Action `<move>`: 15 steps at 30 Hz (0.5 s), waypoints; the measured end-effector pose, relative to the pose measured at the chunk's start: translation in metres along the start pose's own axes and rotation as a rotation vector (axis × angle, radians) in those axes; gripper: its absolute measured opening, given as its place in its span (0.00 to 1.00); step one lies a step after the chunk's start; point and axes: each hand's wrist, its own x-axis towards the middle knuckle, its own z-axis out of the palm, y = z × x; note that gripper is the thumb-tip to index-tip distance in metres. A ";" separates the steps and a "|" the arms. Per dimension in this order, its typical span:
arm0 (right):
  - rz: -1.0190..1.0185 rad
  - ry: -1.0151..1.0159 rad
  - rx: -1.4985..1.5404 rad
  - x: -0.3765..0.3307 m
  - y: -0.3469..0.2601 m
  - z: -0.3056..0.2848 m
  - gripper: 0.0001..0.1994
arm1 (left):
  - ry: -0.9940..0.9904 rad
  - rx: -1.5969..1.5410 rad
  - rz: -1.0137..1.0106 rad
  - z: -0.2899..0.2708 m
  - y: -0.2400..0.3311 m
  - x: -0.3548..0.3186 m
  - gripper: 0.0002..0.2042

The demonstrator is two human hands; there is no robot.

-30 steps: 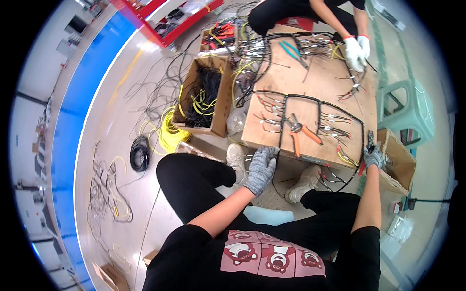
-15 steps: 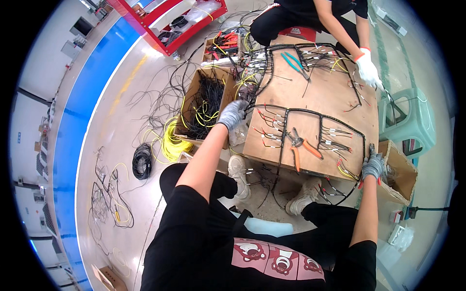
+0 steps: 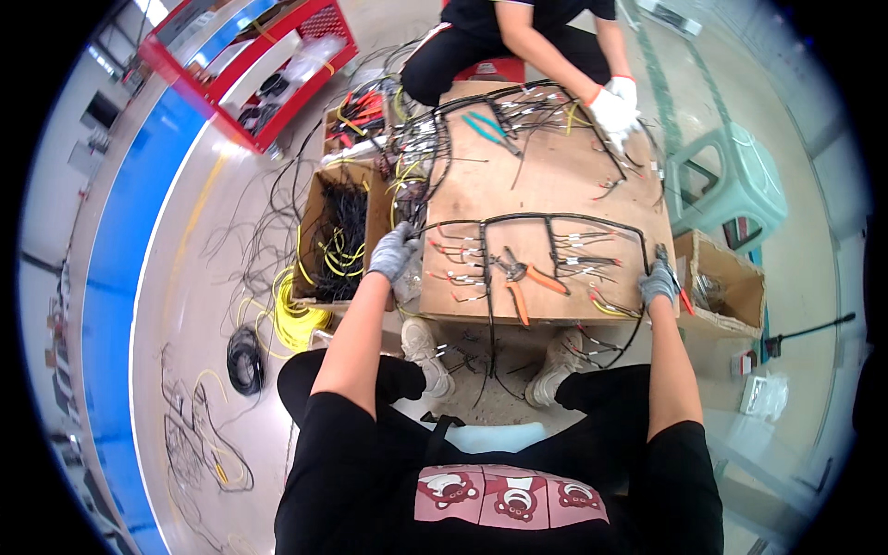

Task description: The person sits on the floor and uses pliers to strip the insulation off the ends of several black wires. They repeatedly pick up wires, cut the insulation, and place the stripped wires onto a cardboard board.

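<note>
Leftmost, a blue strip (image 3: 125,277) runs along the floor, with a black wire coil (image 3: 245,359) and loose yellow wires (image 3: 291,314) lying beside it. Next, an open cardboard box (image 3: 314,208) holds black and yellow wires and stands against the left edge of the wooden board (image 3: 546,180).

The left hand (image 3: 393,252), in a grey glove, sits at the board's left edge, just where the black wire harness (image 3: 546,219) begins. Its fingers are curled, but whether they are clamped on the harness cannot be told.

The harness lies on the near half of the board as a dark loop, with short branch leads pointing inward. Orange-handled pliers (image 3: 527,277) lie inside the loop, near the board's front edge.

The right hand (image 3: 659,280), also grey-gloved, is closed on the harness at the right front corner of the board. A second cardboard box (image 3: 726,287) stands just right of it, and a green plastic stool (image 3: 731,190) stands beyond.

At the far end, another person's white-gloved hand (image 3: 615,106) rests on a second bundle of wires (image 3: 518,111).
</note>
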 end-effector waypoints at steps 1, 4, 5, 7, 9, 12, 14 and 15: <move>-0.004 -0.031 0.144 -0.005 -0.010 -0.006 0.33 | 0.022 -0.065 0.009 -0.009 -0.004 -0.004 0.10; 0.059 0.006 0.682 -0.026 -0.023 -0.034 0.17 | 0.134 -0.186 0.156 -0.034 0.013 -0.013 0.05; 0.147 -0.068 0.914 -0.022 -0.013 -0.038 0.14 | 0.100 -0.308 0.151 -0.036 0.033 -0.009 0.05; 0.189 -0.169 1.225 -0.025 -0.012 -0.050 0.10 | 0.094 -0.288 0.159 -0.063 0.072 -0.026 0.04; 0.129 -0.189 1.362 -0.039 -0.018 -0.075 0.07 | 0.124 -0.339 0.212 -0.083 0.085 -0.038 0.05; 0.047 -0.127 1.411 -0.059 -0.016 -0.104 0.05 | 0.181 -0.340 0.339 -0.101 0.124 -0.056 0.04; 0.003 -0.127 1.486 -0.067 -0.011 -0.119 0.05 | 0.181 -0.449 0.296 -0.112 0.131 -0.054 0.04; -0.011 -0.112 1.508 -0.073 -0.012 -0.130 0.05 | 0.205 -0.481 0.322 -0.119 0.138 -0.056 0.05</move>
